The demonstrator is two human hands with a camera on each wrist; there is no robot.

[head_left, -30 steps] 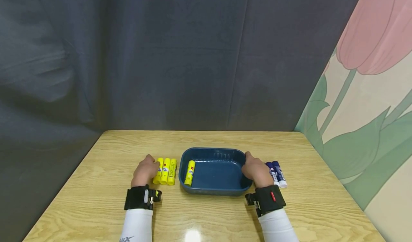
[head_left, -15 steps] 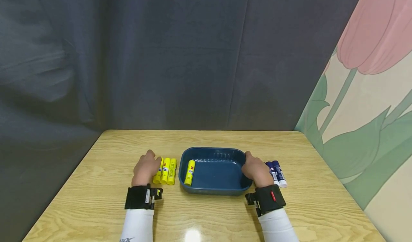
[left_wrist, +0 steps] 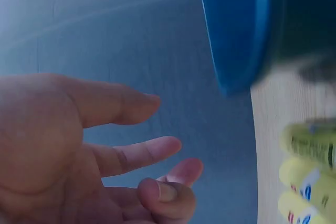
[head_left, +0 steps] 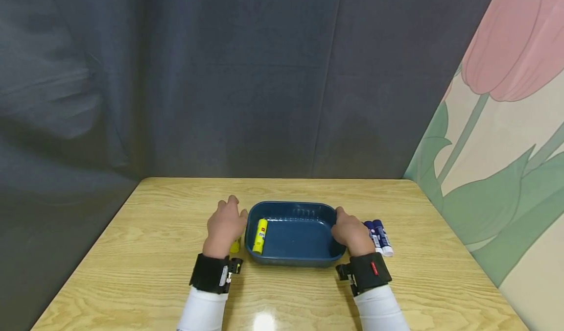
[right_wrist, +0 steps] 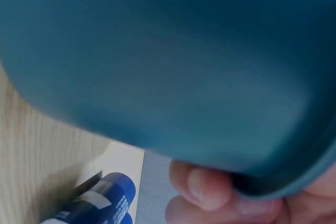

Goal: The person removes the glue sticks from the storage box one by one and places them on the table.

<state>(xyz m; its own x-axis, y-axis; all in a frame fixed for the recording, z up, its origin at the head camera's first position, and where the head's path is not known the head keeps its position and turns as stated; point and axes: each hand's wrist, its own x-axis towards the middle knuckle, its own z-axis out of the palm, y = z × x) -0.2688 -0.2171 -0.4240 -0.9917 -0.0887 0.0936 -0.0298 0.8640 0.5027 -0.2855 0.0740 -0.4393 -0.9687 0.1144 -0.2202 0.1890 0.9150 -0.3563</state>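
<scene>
My right hand [head_left: 352, 233] grips the right rim of a dark blue dish [head_left: 299, 240]; in the right wrist view its fingers [right_wrist: 202, 187] curl under the lip. One yellow glue stick [head_left: 260, 237] lies inside, along the dish's left wall. My left hand [head_left: 223, 227] is just outside the left rim, over a row of yellow glue sticks [left_wrist: 315, 142] on the table. It mostly hides them from the head view. In the left wrist view the left fingers [left_wrist: 139, 156] are loosely spread with nothing between them and the thumb.
Two blue-and-white glue sticks [head_left: 382, 238] lie to the right of the dish, beside my right wrist. Behind the wooden table [head_left: 132, 272] hangs a dark grey curtain [head_left: 264, 101]. A flower-patterned wall [head_left: 506, 150] slopes along the right side.
My left hand has moved right, from the left end of the yellow row to over it, close to the dish, and its fingers have spread. The right hand and dish have stayed put.
</scene>
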